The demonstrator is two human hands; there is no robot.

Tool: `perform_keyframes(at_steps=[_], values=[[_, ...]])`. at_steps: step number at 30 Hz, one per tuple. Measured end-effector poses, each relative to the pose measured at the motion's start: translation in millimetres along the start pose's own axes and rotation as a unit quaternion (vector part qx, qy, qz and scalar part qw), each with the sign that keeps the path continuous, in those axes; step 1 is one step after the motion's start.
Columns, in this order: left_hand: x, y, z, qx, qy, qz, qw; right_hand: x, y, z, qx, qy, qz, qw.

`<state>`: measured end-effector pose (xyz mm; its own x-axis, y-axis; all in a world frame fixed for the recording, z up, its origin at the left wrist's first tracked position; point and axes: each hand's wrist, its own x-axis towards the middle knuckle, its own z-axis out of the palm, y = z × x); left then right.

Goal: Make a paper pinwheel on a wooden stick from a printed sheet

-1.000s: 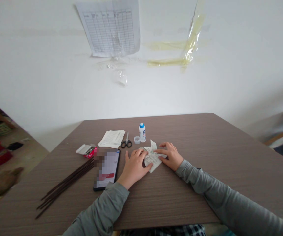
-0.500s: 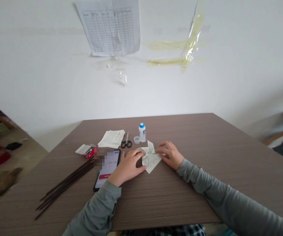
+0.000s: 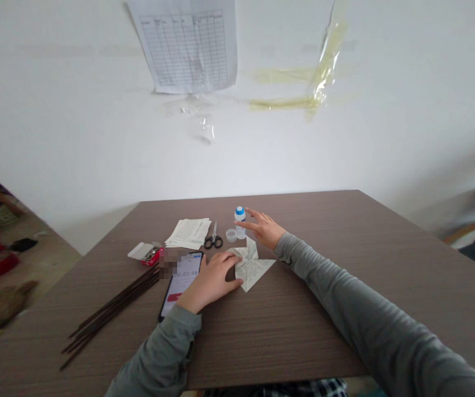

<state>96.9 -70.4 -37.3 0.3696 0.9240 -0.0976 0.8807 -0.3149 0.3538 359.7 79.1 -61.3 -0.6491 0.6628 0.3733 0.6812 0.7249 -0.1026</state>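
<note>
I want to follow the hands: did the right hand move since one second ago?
Yes. The right hand left the folded paper and went away from the person, to the small bottle.

My left hand (image 3: 211, 277) lies palm down, fingers spread and pointing forward and right, its grey-sleeved forearm angling in from below. My right hand (image 3: 264, 227) is stretched farther forward, open, fingers extended to the left, the arm reaching long from the lower right corner.
</note>
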Motion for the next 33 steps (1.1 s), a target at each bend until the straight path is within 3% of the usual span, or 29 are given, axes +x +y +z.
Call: perform_keyframes(at_steps=[5,17,25,33], values=[[-3.2,8.2,-2.4,0.0,-0.007,-0.006,1.0,12.3,-2.7,8.4,-0.01,-0.043,0.017,0.999],[2.7,-2.7,4.5,-0.008,0.011,0.01,1.0,9.2,0.3,18.2,0.032,-0.018,0.041,0.998],[4.0,-3.2,8.7,-0.023,0.036,0.018,0.999,-15.4,17.2,12.8,0.065,0.088,0.014,0.994],[5.7,3.4,17.6,-0.002,0.047,0.016,0.999,-69.8,33.3,8.9,0.059,0.223,-0.044,0.972]])
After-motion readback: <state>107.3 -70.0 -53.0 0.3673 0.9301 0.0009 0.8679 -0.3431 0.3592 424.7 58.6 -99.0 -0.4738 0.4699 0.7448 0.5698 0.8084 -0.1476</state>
